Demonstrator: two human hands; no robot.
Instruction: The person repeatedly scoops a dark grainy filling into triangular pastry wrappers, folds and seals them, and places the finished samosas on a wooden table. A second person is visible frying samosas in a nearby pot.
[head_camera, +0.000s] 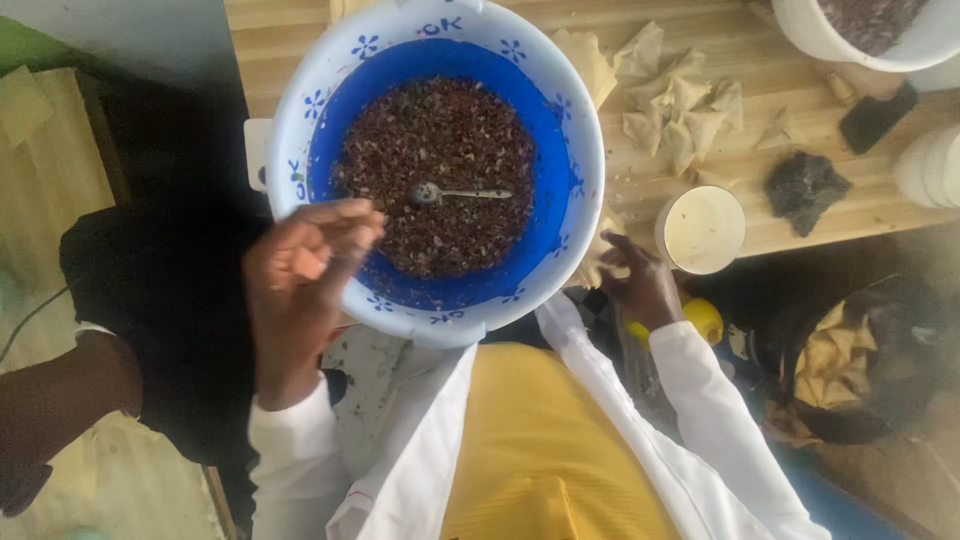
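The left hand (300, 275) was raised beside the near-left rim of the blue-and-white bowl (300, 120), its fingertips gathered together as if pinching; whether anything lay between them could not be told. The right hand (640, 285) was held at the bowl's right edge, its fingers closed on a folded pastry wrapper (600, 262). The dark minced filling (440, 170) was spread across the bowl's floor, with a metal spoon (455, 193) laid on top of it.

For a clean fill, it was judged that the wrapper should be kept open-side up and close to the rim, so that crumbs fell back into the bowl.

Room was tight on the right, where a small white cup (700, 228) stood near the wrapper. More folded wrappers (680, 105) were heaped on the wooden table (850, 215) beyond.
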